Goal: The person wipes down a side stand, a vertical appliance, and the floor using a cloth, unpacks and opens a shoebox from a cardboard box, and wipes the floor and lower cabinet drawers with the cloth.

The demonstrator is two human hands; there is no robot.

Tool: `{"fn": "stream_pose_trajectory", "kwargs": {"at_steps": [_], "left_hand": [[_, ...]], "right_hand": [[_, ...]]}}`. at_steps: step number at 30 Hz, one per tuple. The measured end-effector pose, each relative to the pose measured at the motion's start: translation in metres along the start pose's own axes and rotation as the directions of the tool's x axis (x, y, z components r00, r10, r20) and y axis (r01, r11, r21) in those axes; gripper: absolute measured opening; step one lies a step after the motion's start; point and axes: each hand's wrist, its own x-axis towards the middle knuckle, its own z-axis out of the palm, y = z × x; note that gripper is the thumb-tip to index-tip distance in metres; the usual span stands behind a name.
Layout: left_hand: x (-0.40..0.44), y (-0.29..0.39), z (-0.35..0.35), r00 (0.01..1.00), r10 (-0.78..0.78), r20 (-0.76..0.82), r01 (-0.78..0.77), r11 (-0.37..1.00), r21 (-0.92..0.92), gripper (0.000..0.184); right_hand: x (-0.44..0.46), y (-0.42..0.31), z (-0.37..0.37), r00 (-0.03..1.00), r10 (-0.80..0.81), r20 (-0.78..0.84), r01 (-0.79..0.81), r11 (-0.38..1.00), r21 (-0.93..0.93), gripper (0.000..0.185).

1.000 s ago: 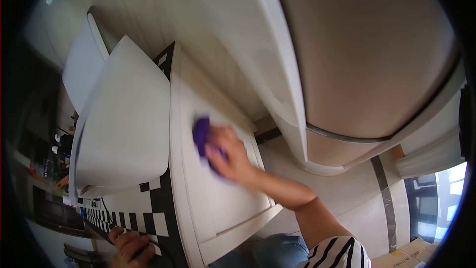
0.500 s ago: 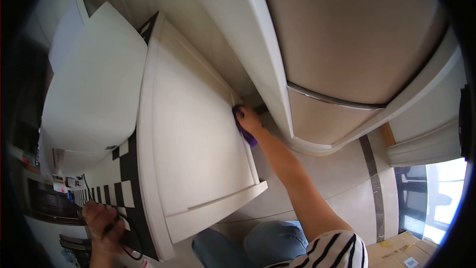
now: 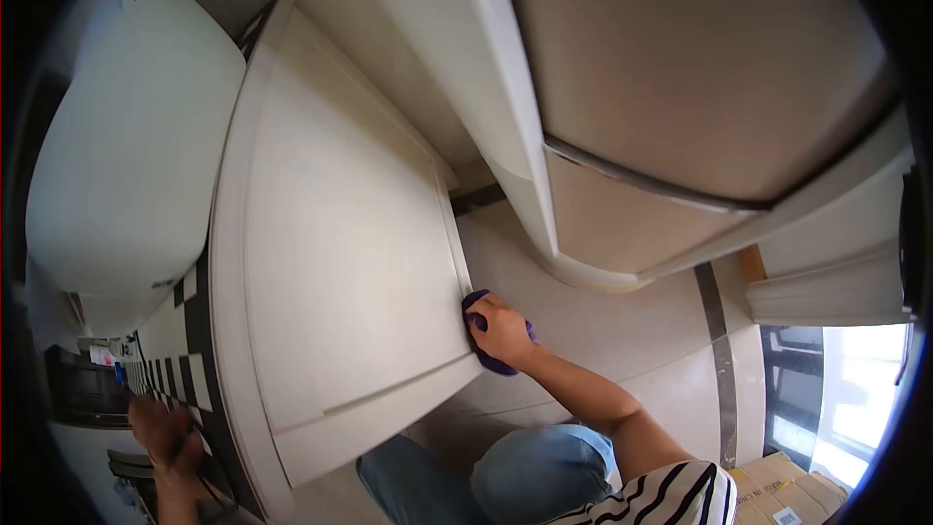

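My right hand (image 3: 502, 329) is closed on a purple cloth (image 3: 501, 364), which bunches out around the fingers. It presses the cloth against the lower edge of a white cabinet side panel (image 3: 360, 233), near the panel's front corner. At the lower left, my left hand (image 3: 165, 433) is closed beside the black-and-white checkered top (image 3: 197, 379) of the cabinet. A thin black cord (image 3: 216, 494) runs from that hand; the fingers are slightly blurred.
A large white appliance (image 3: 126, 156) stands on the checkered top. Across a narrow gap is a tall cabinet or appliance with a beige front (image 3: 700, 68). My bent knees (image 3: 539, 467) are close to the cabinet. A cardboard box (image 3: 782, 491) lies at the lower right.
My right hand has moved the cloth along the panel's lower edge toward its front corner. The view has shifted, and my left hand appears farther left, still by the checkered top.
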Motion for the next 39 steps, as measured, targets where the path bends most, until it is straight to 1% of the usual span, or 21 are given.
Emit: {"fn": "stream_pose_trajectory", "kwargs": {"at_steps": [3, 7, 8, 10, 12, 15, 18, 19, 21, 23, 25, 26, 28, 29, 30, 31, 33, 35, 36, 38, 39], "left_hand": [[-0.001, 0.003, 0.0, 0.999, -0.02, -0.025, 0.02, 0.999, -0.029, 0.035], [0.011, 0.004, 0.006, 0.979, -0.137, -0.152, 0.116, 0.983, -0.141, 0.031], [-0.022, -0.009, 0.005, 0.996, -0.033, -0.077, 0.037, 0.998, 0.051, 0.032], [0.006, 0.001, -0.005, 0.998, -0.052, -0.043, 0.051, 0.998, -0.02, 0.032], [0.031, 0.018, -0.018, 0.995, -0.097, 0.035, 0.102, 0.978, -0.18, 0.032], [0.023, 0.02, -0.013, 0.982, -0.167, 0.083, 0.178, 0.973, -0.149, 0.036], [0.023, 0.02, -0.008, 0.986, -0.157, 0.053, 0.162, 0.981, -0.107, 0.036], [0.017, 0.018, -0.007, 0.994, -0.107, -0.001, 0.107, 0.994, -0.034, 0.035], [0.015, 0.016, -0.004, 0.994, -0.107, -0.009, 0.106, 0.993, -0.044, 0.035], [0.01, 0.017, -0.01, 0.991, -0.133, 0.012, 0.133, 0.99, -0.055, 0.034], [-0.002, 0.013, -0.011, 0.986, -0.159, 0.051, 0.162, 0.985, -0.059, 0.033], [-0.018, 0.003, -0.007, 0.977, -0.212, 0.034, 0.214, 0.976, -0.037, 0.033], [-0.042, -0.01, 0.007, 0.944, -0.327, -0.033, 0.328, 0.945, 0.012, 0.032], [-0.035, -0.008, 0.004, 0.946, -0.324, -0.029, 0.325, 0.946, 0.018, 0.032], [-0.017, -0.007, 0.005, 0.982, -0.169, -0.083, 0.173, 0.984, 0.037, 0.03], [0.0, 0.0, 0.003, 0.994, -0.013, -0.112, 0.018, 0.999, 0.05, 0.029], [0.015, 0.015, -0.008, 0.995, -0.091, -0.034, 0.092, 0.995, 0.03, 0.027], [0.026, 0.013, -0.009, 0.997, -0.065, -0.04, 0.064, 0.998, -0.027, 0.025], [0.031, 0.013, -0.009, 0.997, -0.054, -0.046, 0.051, 0.997, -0.058, 0.024], [0.035, 0.016, -0.009, 0.997, -0.038, -0.063, 0.031, 0.992, -0.121, 0.022], [0.034, 0.017, -0.011, 0.997, -0.026, -0.066, 0.016, 0.989, -0.147, 0.02]], "right_hand": [[0.065, 0.015, 0.022, 0.979, -0.067, -0.195, 0.059, 0.997, -0.048, 0.014], [0.211, 0.041, 0.039, 0.962, -0.094, -0.256, 0.023, 0.963, -0.269, 0.017], [0.241, 0.045, 0.041, 0.978, -0.028, -0.207, -0.002, 0.99, -0.142, 0.019], [0.274, 0.064, 0.06, 0.922, -0.071, -0.381, 0.017, 0.99, -0.142, 0.019], [0.248, 0.047, 0.05, 0.94, -0.026, -0.34, 0.013, 0.999, -0.039, 0.017], [0.16, -0.044, 0.01, 0.92, -0.088, -0.382, 0.198, 0.945, 0.26, 0.015], [0.076, -0.138, -0.037, 0.81, -0.448, -0.378, 0.571, 0.752, 0.331, 0.02], [0.056, -0.151, -0.044, 0.811, -0.457, -0.365, 0.576, 0.733, 0.362, 0.022], [0.056, -0.14, -0.035, 0.817, -0.421, -0.394, 0.561, 0.738, 0.374, 0.021], [0.08, -0.088, -0.007, 0.879, -0.27, -0.393, 0.388, 0.884, 0.261, 0.014], [0.111, -0.005, 0.031, 0.941, 0.075, -0.329, -0.042, 0.994, 0.106, 0.011], [0.108, -0.008, 0.031, 0.941, 0.081, -0.33, -0.048, 0.993, 0.106, 0.011], [0.114, -0.025, 0.023, 0.94, 0.029, -0.34, -0.002, 0.997, 0.077, 0.011], [0.1, -0.064, 0.002, 0.948, -0.03, -0.315, 0.091, 0.979, 0.181, 0.013], [0.086, -0.102, -0.012, 0.944, -0.121, -0.308, 0.196, 0.955, 0.224, 0.016], [0.074, -0.133, -0.026, 0.84, -0.378, -0.389, 0.482, 0.85, 0.214, 0.022], [0.06, -0.168, -0.043, 0.845, -0.39, -0.365, 0.512, 0.787, 0.345, 0.026], [0.082, -0.139, -0.024, 0.807, -0.363, -0.466, 0.527, 0.799, 0.29, 0.023], [0.098, -0.109, -0.011, 0.887, -0.217, -0.406, 0.346, 0.897, 0.276, 0.017], [0.145, -0.04, 0.021, 0.905, 0.058, -0.422, 0.012, 0.987, 0.16, 0.014], [0.155, -0.042, 0.011, 0.924, 0.11, -0.367, -0.061, 0.988, 0.141, 0.014]]}}
